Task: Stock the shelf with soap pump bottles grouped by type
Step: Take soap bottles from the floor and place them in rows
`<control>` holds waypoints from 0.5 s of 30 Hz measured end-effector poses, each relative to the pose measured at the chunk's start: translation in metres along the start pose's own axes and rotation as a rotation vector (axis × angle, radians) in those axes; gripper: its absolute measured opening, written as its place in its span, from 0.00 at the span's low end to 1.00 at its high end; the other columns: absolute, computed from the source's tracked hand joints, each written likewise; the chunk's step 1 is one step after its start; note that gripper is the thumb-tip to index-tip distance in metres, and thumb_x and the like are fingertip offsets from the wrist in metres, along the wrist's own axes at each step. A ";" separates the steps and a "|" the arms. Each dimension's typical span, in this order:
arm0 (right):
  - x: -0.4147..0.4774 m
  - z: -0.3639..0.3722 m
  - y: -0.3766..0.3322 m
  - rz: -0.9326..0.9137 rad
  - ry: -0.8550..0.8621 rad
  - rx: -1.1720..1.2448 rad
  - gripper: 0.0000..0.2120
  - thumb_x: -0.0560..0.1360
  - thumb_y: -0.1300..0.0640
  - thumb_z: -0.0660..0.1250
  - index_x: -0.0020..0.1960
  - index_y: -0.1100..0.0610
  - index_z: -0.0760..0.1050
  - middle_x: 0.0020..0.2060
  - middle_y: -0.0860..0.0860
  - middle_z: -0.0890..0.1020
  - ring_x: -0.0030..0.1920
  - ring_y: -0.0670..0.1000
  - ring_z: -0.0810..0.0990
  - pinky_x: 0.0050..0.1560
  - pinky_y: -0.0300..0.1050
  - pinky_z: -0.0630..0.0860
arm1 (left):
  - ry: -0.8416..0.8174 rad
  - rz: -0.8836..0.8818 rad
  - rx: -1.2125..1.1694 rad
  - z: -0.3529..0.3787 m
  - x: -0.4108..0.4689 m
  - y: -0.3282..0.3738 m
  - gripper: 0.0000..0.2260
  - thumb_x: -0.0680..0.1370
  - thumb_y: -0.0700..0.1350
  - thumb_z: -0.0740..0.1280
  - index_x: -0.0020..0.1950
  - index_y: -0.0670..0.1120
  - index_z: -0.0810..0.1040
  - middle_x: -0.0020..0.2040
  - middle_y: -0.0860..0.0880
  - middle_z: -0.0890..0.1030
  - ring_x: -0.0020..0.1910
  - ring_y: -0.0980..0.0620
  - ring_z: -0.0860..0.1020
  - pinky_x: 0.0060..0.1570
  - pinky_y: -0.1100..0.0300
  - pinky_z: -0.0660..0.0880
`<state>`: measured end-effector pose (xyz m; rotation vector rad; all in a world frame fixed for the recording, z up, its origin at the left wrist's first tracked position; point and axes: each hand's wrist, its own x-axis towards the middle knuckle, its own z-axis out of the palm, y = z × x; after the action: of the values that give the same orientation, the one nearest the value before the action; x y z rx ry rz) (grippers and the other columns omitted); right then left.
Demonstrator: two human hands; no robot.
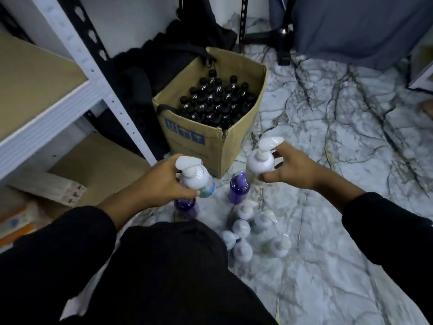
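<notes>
**Bottles in both hands, above the floor stock**

Your left hand (161,181) grips a labelled pump bottle (200,181) just below the pump, fingers (191,193) curled round its white body. The bottle is tilted, its pump head towards you and its coloured label facing the floor. Your right hand (293,167) pinches a plain white bottle (261,163) between thumb and fingertips, with the nozzle pointing up and to the right. Both bottles are in the air, well apart from each other, and neither touches the shelf (46,109).

Below your hands, two purple bottles (239,187) stand on the marble floor (328,207): one between the two held bottles, the other partly hidden under your left hand. Nearer your knee, a cluster of white pump bottles (246,228) stands close together on the floor — blur makes their labels unreadable.

Beyond your hands sits an open cardboard box (210,141), beside the shelf's white upright and packed with dark bottles (218,99) with black caps. A heap of black cloth (168,57) lies behind the box against the wall.

The shelf is on your left — a white metal frame with tan boards, one at the upper left and one lower down near the floor. A pale wooden block (51,187) lies on the lower board.
</notes>
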<state>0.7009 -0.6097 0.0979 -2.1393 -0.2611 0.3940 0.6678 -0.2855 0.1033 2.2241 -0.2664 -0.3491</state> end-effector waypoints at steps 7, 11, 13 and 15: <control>-0.009 0.020 -0.148 -0.249 -0.056 0.119 0.26 0.68 0.60 0.79 0.61 0.46 0.73 0.53 0.43 0.80 0.55 0.44 0.80 0.57 0.44 0.78 | 0.261 0.015 0.022 -0.089 -0.092 0.060 0.25 0.70 0.43 0.78 0.64 0.57 0.76 0.57 0.57 0.82 0.56 0.59 0.80 0.56 0.56 0.79; -0.011 0.059 -0.216 -0.354 -0.121 0.214 0.26 0.67 0.57 0.80 0.61 0.49 0.75 0.54 0.48 0.82 0.54 0.46 0.82 0.52 0.44 0.79 | 0.505 -0.004 -0.133 -0.125 -0.156 0.073 0.28 0.69 0.38 0.79 0.62 0.57 0.72 0.58 0.56 0.80 0.55 0.60 0.81 0.50 0.64 0.80; -0.010 0.081 -0.247 -0.395 -0.165 0.254 0.24 0.68 0.60 0.79 0.61 0.50 0.75 0.54 0.49 0.82 0.52 0.44 0.82 0.49 0.41 0.79 | 0.623 -0.003 -0.218 -0.140 -0.188 0.075 0.31 0.66 0.40 0.80 0.63 0.57 0.69 0.58 0.56 0.80 0.54 0.58 0.82 0.51 0.59 0.81; -0.010 0.104 -0.277 -0.436 -0.195 0.289 0.26 0.66 0.57 0.79 0.61 0.49 0.74 0.56 0.50 0.81 0.56 0.47 0.82 0.54 0.46 0.80 | 0.729 -0.012 -0.283 -0.154 -0.219 0.074 0.29 0.68 0.39 0.79 0.60 0.56 0.68 0.56 0.60 0.82 0.54 0.58 0.83 0.50 0.57 0.81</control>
<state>0.6419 -0.3791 0.2736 -1.7033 -0.7220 0.3584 0.5090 -0.1531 0.2883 1.9250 0.1807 0.4016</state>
